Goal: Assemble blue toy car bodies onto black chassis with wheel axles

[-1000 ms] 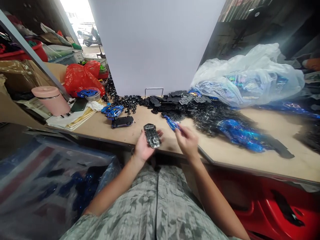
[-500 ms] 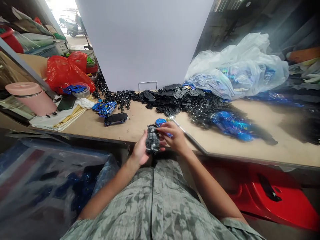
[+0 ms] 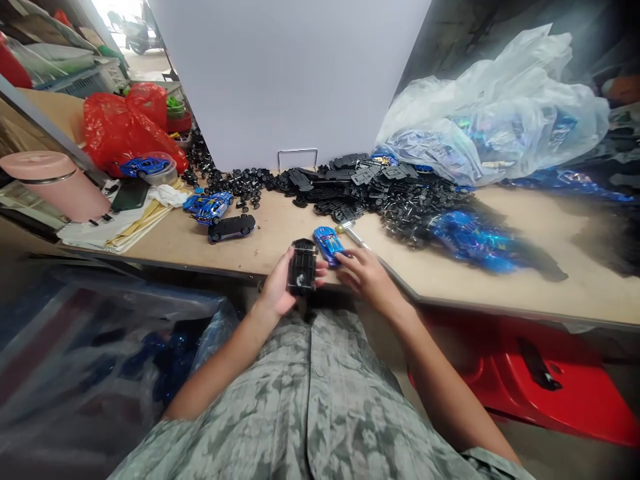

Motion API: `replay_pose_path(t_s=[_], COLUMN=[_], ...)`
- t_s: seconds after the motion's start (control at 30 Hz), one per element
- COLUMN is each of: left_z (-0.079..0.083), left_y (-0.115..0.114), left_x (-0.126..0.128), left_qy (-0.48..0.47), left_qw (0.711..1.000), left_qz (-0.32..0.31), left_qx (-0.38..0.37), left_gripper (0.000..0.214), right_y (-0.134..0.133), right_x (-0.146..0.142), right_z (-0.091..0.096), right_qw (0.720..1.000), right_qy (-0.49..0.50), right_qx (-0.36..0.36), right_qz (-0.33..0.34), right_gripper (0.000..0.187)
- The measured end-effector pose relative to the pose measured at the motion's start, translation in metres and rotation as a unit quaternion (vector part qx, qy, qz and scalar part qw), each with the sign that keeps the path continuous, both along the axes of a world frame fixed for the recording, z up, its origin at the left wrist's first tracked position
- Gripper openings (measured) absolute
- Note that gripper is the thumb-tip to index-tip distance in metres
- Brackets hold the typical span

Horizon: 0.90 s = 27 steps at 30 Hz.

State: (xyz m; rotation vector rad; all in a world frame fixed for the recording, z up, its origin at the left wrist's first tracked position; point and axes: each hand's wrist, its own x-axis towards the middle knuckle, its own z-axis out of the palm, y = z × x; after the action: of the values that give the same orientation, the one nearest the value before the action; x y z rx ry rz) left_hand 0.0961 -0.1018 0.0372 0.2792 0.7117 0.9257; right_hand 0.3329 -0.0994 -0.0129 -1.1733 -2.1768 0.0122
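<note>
1. Left hand point(image 3: 276, 288): fingers wrapped under a black toy car chassis point(image 3: 303, 267), held just above the front edge of the worktop.
2. Right hand point(image 3: 367, 280): fingers point(image 3: 350, 260) part-curled, touching the rear of a blue toy car body point(image 3: 329, 245); cannot tell if gripped.
3. Wooden worktop point(image 3: 280, 243), back edge: loose black wheels point(image 3: 240, 187), black chassis heap point(image 3: 345, 190).
4. Right: blue car bodies point(image 3: 470, 233), clear plastic bag point(image 3: 490, 113).
5. Back left corner: red plastic bag point(image 3: 120, 127).

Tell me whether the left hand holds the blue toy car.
No, the left hand grips a black toy car chassis; the blue toy car is by the right hand.
</note>
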Motion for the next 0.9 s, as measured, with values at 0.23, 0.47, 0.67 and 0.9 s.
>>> replay_pose_path(t_s=[0.23, 0.47, 0.67, 0.9], left_z=[0.0, 0.006, 0.014, 0.01], left_y=[-0.003, -0.008, -0.01, -0.01], left_x=[0.004, 0.014, 0.018, 0.017], left_qy=[-0.017, -0.009, -0.011, -0.027], left_qw=[1.0, 1.0, 0.999, 0.999], left_qz=[-0.018, -0.008, 0.001, -0.013], left_qx=[0.012, -0.027, -0.043, -0.042], left_gripper=[0.056, 0.052, 0.049, 0.052], right_y=[0.002, 0.002, 0.0, -0.002], right_x=[-0.015, -0.043, -0.047, -0.045], right_z=[0.006, 0.021, 0.022, 0.023], right_qw=[0.997, 0.973, 0.967, 0.973], right_qy=[0.071, 0.224, 0.248, 0.23], right_qx=[0.027, -0.058, -0.051, -0.027], right_qz=[-0.024, 0.023, -0.002, -0.011], right_gripper=[0.034, 0.026, 0.023, 0.024])
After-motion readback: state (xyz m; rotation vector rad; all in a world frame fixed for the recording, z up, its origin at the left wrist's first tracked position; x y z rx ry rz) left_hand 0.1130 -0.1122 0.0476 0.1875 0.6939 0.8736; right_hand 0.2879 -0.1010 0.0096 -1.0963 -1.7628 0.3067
